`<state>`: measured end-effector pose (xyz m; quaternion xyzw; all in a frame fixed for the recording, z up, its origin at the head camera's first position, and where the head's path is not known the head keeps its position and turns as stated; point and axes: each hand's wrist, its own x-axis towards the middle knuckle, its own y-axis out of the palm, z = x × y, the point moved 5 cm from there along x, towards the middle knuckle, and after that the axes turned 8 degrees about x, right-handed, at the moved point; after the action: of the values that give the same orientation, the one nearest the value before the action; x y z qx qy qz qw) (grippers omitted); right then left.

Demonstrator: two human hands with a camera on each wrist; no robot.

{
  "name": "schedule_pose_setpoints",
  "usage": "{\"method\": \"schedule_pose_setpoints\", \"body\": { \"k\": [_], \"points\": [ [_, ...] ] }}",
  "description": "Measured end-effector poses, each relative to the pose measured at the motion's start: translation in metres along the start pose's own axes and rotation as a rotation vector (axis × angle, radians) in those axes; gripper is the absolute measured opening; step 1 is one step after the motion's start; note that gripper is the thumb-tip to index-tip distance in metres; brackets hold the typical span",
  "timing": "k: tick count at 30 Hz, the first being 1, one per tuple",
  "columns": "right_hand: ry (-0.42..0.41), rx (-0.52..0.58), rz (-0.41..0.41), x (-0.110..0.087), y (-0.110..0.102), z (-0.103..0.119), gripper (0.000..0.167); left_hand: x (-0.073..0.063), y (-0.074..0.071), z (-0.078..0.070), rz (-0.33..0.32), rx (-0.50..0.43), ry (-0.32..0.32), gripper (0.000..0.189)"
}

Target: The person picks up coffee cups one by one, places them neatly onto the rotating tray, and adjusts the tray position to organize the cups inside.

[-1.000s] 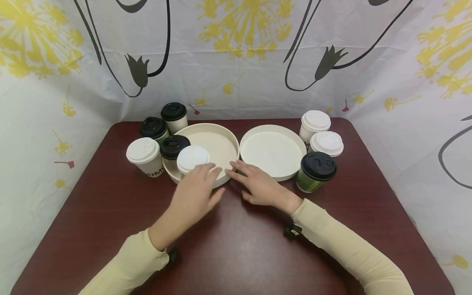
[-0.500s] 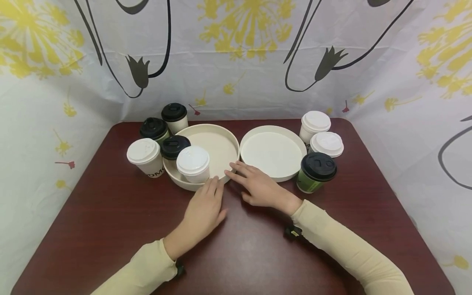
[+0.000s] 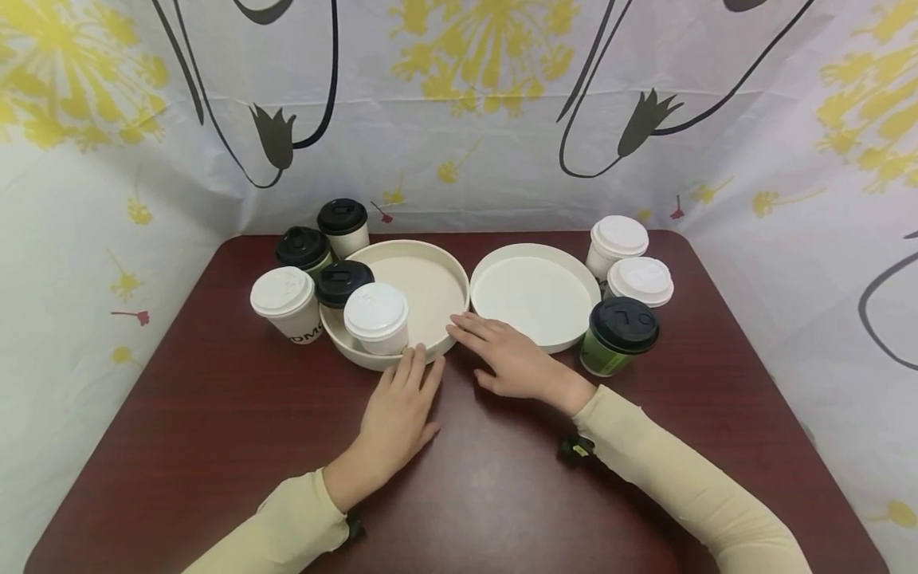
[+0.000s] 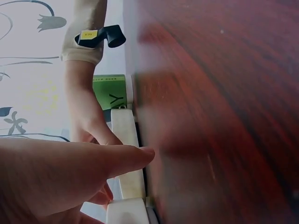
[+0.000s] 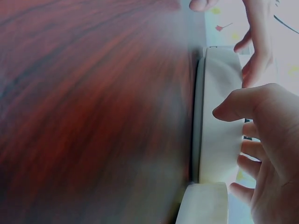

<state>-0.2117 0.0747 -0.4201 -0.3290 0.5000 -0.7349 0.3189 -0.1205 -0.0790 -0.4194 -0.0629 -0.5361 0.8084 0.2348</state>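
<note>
Across glossy red-brown tabletop [image 3: 459, 498], backed by white floral-print fabric [image 3: 459, 167]: round cream tray [image 3: 435, 283] with white-lidded cup [image 3: 376, 319] and black-lidded cup [image 3: 343, 281] inside, smooth white tray [image 3: 534, 299] beside; left hand [image 3: 400, 410] and right hand [image 3: 512, 363] at cream tray's rim, fingers extended

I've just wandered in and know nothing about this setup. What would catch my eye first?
Probably the cream left tray and the whiter right tray, side by side toward the back of the dark red table. Next, the left hand at the left tray's front rim and the right hand near where the trays meet. A white-lidded cup stands inside the left tray, near its front.
</note>
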Motion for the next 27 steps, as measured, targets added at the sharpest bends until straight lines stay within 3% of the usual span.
{"method": "schedule_pose_setpoints", "body": {
  "k": [27],
  "points": [
    [-0.004,-0.021,-0.014,0.000,-0.001,-0.004,0.078,-0.005,0.001,0.011,-0.009,0.061,-0.069,0.112]
  ]
}}
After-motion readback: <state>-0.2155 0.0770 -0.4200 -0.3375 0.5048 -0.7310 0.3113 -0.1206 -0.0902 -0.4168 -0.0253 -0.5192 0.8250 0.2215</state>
